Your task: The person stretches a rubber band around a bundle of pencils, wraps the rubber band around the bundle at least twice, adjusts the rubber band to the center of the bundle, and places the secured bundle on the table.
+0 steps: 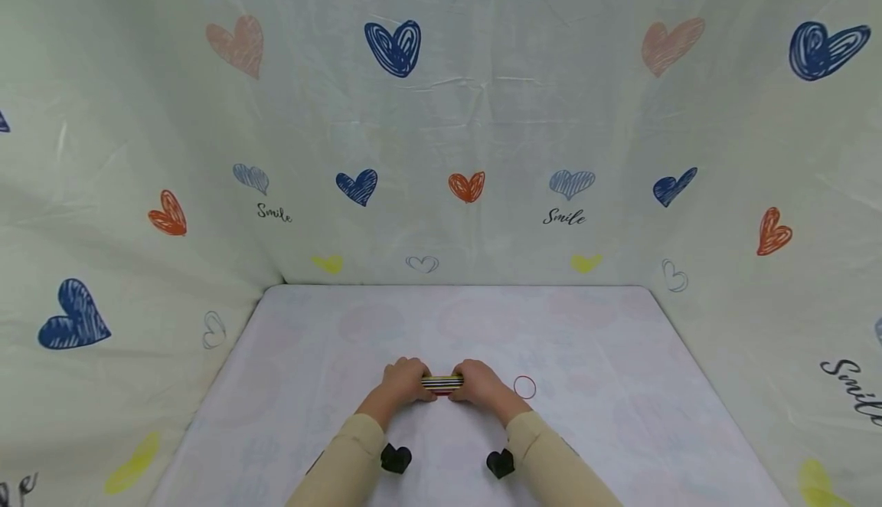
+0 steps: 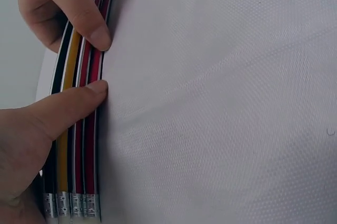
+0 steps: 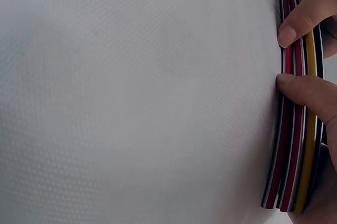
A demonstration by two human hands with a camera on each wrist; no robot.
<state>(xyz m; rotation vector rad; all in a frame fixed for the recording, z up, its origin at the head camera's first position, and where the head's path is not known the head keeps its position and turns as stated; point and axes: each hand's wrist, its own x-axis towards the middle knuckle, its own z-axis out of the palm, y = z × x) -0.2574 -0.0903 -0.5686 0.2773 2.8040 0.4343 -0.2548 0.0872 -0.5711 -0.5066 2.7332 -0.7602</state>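
A heart-printed curtain [image 1: 510, 124] surrounds a white table [image 1: 592, 346] on three sides.

Smooth pencils [image 2: 82, 68] (shiny metal ferrules [image 2: 63, 203]); matt, textured cloth [image 2: 210, 103].

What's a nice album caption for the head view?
Left grip and right grip holding striped pencils before a heart-patterned backdrop.

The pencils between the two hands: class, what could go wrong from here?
1. The pencils lie side by side with no band showing around them; if the left hand or right hand eases its grip, they might spread or roll on the table.
2. The thin red ring lies on the table close to the right hand; moving that hand sideways could knock it away.
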